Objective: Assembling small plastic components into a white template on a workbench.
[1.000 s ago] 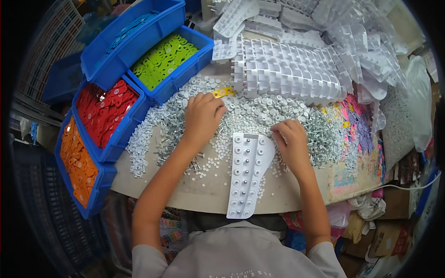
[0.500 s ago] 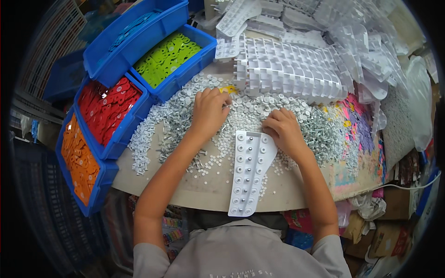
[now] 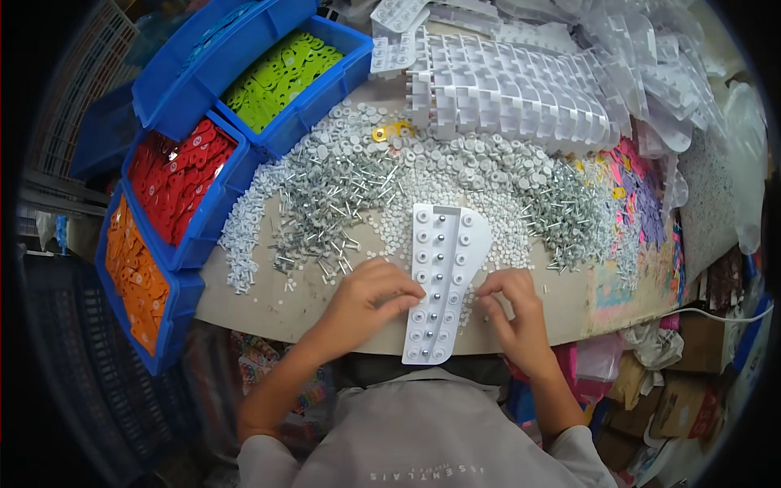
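Plate (image 3: 440, 285), white and studded, lies fore-and-aft between left hand (image 3: 366, 299), nearer, at its edge, and right hand (image 3: 519, 315), just clear; cannot tell whether either pinches anything.

Your pale tabletop (image 3: 236, 305) carries a white studded plate (image 3: 478, 240) at six o'clock, white pegs (image 3: 242, 240) at nine, metal pins (image 3: 329, 207) at ten and three, white caps (image 3: 443, 152) at twelve, purple pieces (image 3: 648, 215) past three.

A beige tabletop (image 3: 561, 313) has a curved near edge. Left of the tabletop stands a pale wire-grid rack (image 3: 81, 93), with dark slatted panels (image 3: 69, 342), possibly crates, nearer in shadow; cardboard boxes (image 3: 682, 411) sit below the tabletop's right end.
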Demonstrator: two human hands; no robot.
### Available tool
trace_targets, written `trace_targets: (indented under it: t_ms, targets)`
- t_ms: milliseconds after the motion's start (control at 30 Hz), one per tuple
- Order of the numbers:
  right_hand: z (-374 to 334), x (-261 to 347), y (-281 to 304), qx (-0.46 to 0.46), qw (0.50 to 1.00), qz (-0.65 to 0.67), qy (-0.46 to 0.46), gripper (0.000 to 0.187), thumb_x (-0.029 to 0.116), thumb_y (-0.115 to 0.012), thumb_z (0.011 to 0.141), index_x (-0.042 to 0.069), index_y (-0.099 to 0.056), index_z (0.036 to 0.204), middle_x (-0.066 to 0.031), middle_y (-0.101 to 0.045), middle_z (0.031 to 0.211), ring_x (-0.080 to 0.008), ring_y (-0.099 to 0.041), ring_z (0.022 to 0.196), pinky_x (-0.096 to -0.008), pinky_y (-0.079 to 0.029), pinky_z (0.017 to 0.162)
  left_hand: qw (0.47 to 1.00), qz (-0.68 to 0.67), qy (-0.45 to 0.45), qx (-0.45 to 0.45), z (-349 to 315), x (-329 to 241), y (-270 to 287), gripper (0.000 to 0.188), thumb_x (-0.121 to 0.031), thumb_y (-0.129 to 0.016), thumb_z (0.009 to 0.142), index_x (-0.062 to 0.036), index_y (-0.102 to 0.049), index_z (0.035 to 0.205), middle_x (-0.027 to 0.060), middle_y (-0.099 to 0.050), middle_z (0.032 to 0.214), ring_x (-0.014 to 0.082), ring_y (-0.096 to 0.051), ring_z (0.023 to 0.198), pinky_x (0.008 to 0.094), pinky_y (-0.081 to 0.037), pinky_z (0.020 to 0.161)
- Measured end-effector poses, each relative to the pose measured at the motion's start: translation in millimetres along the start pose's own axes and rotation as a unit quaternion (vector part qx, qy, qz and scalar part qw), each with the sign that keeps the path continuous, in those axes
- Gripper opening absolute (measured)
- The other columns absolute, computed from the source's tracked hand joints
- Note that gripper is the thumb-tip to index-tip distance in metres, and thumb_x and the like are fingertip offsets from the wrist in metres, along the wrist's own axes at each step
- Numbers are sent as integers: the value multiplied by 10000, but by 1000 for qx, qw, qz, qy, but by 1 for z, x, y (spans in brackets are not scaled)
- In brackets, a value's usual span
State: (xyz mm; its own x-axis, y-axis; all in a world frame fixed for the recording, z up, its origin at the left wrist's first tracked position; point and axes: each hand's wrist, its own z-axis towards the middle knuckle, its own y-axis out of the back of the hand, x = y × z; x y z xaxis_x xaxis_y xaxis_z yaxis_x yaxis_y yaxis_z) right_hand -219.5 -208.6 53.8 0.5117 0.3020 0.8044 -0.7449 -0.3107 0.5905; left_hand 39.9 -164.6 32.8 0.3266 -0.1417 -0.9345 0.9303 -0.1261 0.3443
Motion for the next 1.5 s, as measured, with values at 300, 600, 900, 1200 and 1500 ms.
trace_targets:
  t_ms: [300,600,900,1200,1500]
  targets:
    - [-4,-4,-27,44,998,-26,29,85,-14,-680,872,27,-674,946,-95,-652,961,-296,-567,975,-383,-437,879,998,-12,39,-46,-17,16,-31,130,3,-758,847,-10,-759,976,66,-645,927,173,-622,863,283,-486,735]
    - [-6,-10,-41,3,999,-28,40,167,-43,-702,831,18,-640,973,-119,-616,912,-306,-575,886,-397,-453,792,993,37,48,-104,-13,15,-42,110,-19,-793,815,-30,-728,903,52,-646,840,187,-615,739,301,-472,655]
    - [-8,-31,-50,-73,970,-139,186,252,31,-801,752,47,-678,971,-68,-610,900,-296,-585,859,-400,-445,757,943,256,-127,-168,-20,18,-51,197,-72,-851,727,-51,-735,885,48,-653,822,249,-605,735,373,-466,670]
    - [49,-36,-12,-123,969,-164,139,157,-25,-697,819,40,-639,949,-104,-617,916,-334,-574,878,-434,-444,843,953,211,-92,-195,10,18,-23,154,-62,-808,785,-32,-724,910,77,-676,830,276,-613,768,400,-477,729]
    - [124,-61,-4,-150,943,-270,127,132,38,-715,847,58,-648,958,-95,-620,926,-315,-568,929,-429,-415,868,957,201,-157,-137,142,49,-16,86,-123,-730,852,-64,-723,913,74,-680,857,299,-639,858,424,-506,797]
